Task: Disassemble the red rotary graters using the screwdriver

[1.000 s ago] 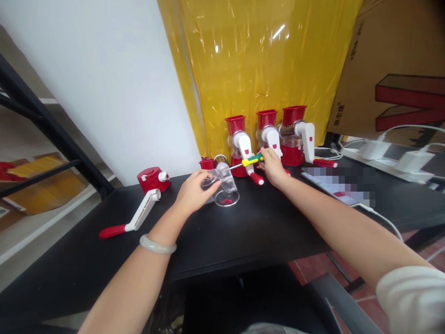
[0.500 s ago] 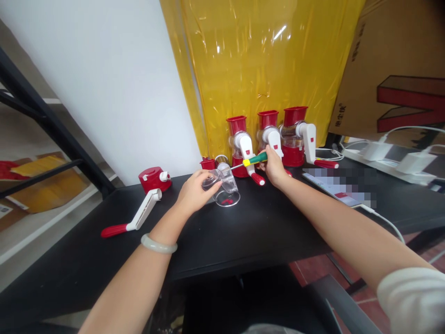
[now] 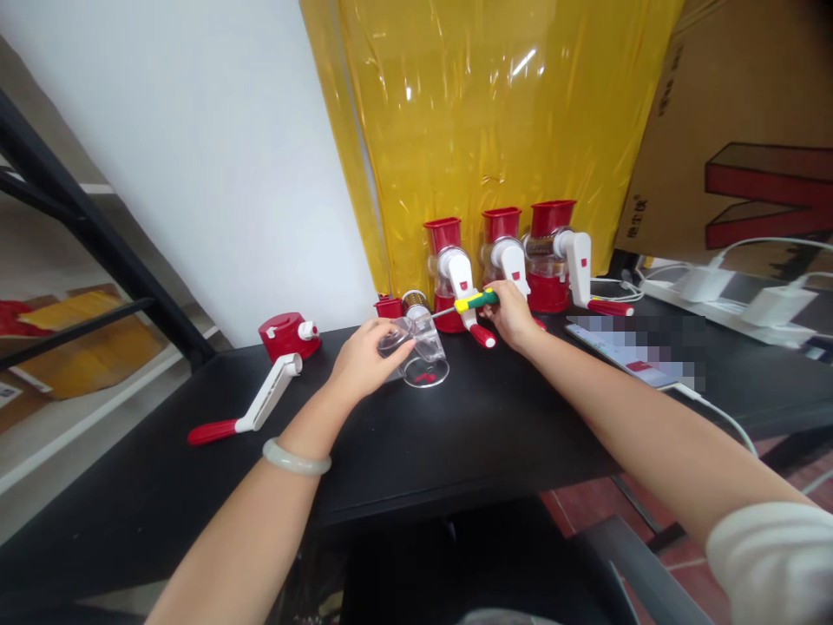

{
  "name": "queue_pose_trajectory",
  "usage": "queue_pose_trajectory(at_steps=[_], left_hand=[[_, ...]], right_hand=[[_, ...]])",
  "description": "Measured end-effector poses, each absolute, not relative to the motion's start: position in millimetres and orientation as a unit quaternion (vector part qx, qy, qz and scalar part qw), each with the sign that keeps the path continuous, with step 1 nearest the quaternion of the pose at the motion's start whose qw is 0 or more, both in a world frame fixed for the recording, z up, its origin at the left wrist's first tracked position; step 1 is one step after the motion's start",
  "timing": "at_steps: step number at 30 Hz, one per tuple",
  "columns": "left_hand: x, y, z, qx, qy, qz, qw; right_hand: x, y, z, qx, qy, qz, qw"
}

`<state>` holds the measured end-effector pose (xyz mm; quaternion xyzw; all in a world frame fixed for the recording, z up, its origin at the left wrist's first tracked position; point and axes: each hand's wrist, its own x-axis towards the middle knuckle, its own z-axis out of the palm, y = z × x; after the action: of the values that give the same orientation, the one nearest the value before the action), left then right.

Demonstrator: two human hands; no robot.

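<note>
My left hand (image 3: 365, 358) grips a clear plastic grater body (image 3: 429, 343), tilted on the black table. Small red bits show inside its round rim. In my right hand (image 3: 512, 318) is a screwdriver (image 3: 478, 300) with a green and yellow handle, its shaft pointing left and its tip at the clear body. A metal grating drum (image 3: 415, 301) and a small red part (image 3: 389, 305) lie just behind. Left of my hands are a red grater base (image 3: 290, 336) and a white crank (image 3: 270, 397) with a red handle.
Three rotary graters (image 3: 444, 233) with red hoppers stand at the back before yellow plastic sheeting (image 3: 508, 104). At the right lie a phone (image 3: 625, 351) on a cable and a white power strip (image 3: 729, 314) with chargers. A large cardboard box (image 3: 735, 104) stands behind.
The screwdriver's handle end and my right hand have shifted very slightly. My left hand and the clear body hold nearly the same place.
</note>
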<state>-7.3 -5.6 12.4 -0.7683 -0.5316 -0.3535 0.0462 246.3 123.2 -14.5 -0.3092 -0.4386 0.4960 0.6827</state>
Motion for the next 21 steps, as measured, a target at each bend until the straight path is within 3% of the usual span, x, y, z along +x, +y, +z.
queue_pose_trajectory(at_steps=[8,21], left_hand=[[-7.1,-6.1,12.7,-0.767,-0.533,-0.353,0.045],[-8.5,-6.1,12.1,-0.769,-0.531,-0.352,0.047]], right_hand=[[250.6,119.0,-15.1,-0.351,-0.490,0.440,0.666],[245.5,121.7,-13.8,-0.296,-0.435,0.513,0.678]])
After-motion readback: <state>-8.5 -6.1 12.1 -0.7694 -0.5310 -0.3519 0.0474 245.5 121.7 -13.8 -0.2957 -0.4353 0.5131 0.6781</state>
